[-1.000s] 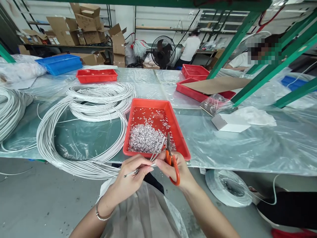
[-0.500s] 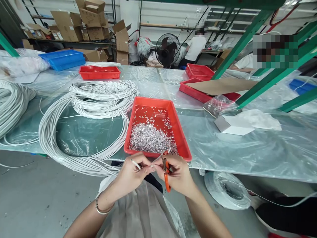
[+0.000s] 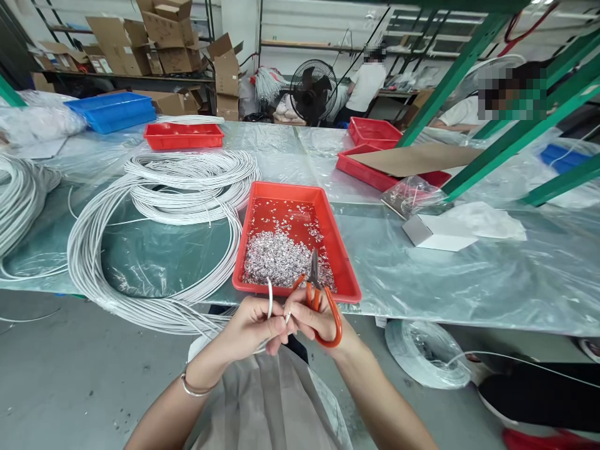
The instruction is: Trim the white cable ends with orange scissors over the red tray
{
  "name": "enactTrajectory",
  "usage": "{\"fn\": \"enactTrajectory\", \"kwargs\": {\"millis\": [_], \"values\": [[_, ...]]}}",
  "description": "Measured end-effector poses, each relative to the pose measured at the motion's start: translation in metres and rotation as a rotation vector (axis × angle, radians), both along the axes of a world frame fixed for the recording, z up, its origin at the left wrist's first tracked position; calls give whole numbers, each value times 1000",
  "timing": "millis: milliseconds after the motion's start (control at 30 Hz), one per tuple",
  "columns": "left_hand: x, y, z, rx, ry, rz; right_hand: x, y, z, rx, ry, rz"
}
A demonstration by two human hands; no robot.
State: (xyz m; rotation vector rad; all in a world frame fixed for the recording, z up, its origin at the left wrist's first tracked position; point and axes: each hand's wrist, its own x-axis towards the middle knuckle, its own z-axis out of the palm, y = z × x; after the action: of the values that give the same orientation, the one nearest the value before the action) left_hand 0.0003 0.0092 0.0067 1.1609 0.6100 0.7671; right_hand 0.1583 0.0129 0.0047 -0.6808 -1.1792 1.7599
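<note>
My left hand (image 3: 253, 325) is closed around a thin white cable (image 3: 270, 299) whose end sticks up above the fingers. My right hand (image 3: 313, 319) grips orange-handled scissors (image 3: 317, 295), blades pointing up over the near rim of a red tray (image 3: 344, 275). The two hands touch at the fingertips, just in front of the tray. A heap of small silvery metal pieces (image 3: 281, 259) lies in the tray.
Big coils of white cable (image 3: 140, 206) lie on the plastic-covered table (image 3: 469, 275) to the left. More red trays (image 3: 182, 135), a blue bin (image 3: 110, 111), cardboard (image 3: 412, 159) and a white box (image 3: 435, 232) sit farther back. A cable spool (image 3: 426, 353) is on the floor. Other people work behind.
The scissors swung down against my palm, then back up with blades pointing at the tray. The cable end in my left hand turned from lying sideways to standing upright.
</note>
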Motion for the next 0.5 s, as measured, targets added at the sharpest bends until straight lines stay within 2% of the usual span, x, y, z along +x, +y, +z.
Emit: {"fn": "enactTrajectory", "kwargs": {"millis": [67, 133, 267, 500], "values": [[0, 1, -1, -51, -52, -68, 4, -1, 0, 57, -53, -11], [0, 2, -1, -67, -76, -66, 6, -1, 0, 85, -90, -18], [0, 1, 1, -38, -38, -12, 5, -1, 1, 108, -104, -41], [4, -1, -1, -26, 84, 124, 6, -2, 8, 199, -320, -173]]}}
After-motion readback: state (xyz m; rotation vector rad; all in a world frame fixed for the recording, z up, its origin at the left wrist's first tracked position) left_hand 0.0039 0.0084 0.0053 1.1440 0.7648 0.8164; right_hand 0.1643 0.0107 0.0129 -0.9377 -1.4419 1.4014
